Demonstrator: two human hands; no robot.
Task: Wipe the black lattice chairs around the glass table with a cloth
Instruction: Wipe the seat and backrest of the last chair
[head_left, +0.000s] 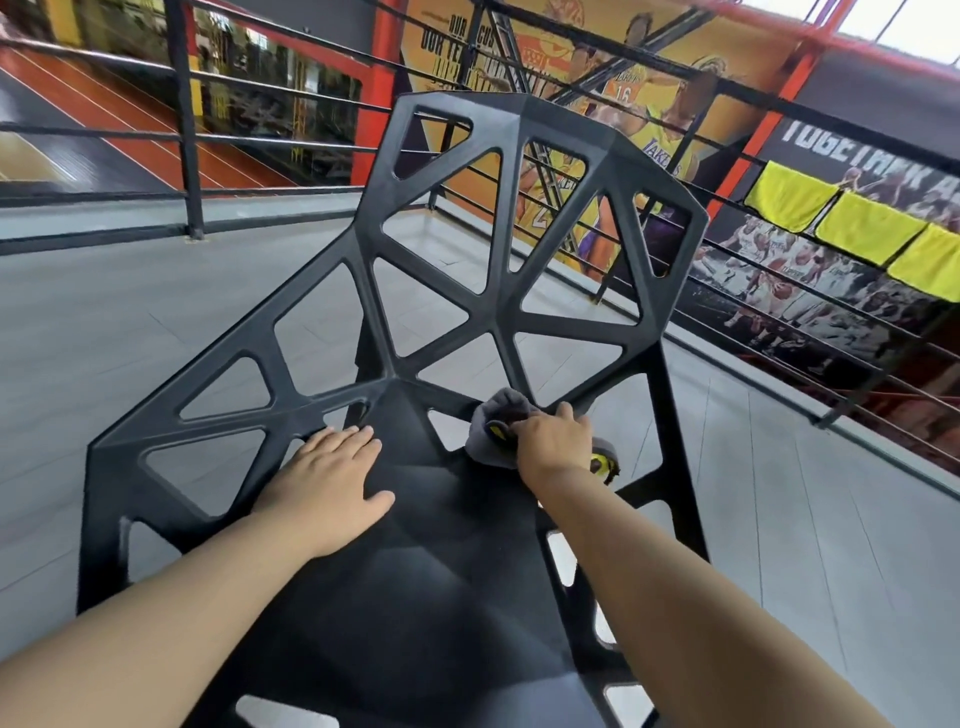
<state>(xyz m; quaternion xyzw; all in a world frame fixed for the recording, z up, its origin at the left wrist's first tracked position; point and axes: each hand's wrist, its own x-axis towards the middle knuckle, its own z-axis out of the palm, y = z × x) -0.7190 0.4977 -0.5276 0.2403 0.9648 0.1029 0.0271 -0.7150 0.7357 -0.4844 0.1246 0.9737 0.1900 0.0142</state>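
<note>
The black plastic lattice chair (498, 322) is steadied by the left hand (332, 480), laid flat and open on its seat. A crumpled grey cloth with yellow trim (491, 428) is gripped by the right hand (553, 441) and pressed where seat meets backrest. Beyond, yellow towels (857, 231) are draped over a black metal railing (810, 291).

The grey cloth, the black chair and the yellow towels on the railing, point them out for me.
grey cloth (493, 421): head view, bunched top fold.
black chair (488, 306): head view, backrest strut junction.
yellow towels (870, 234): head view, middle towel.

- Seat centre of the black lattice chair (395, 597), lower middle of frame, is bare between your hands.
- Backrest struts block you ahead.
- Railing (779, 291) stands close, right of frame.
</note>
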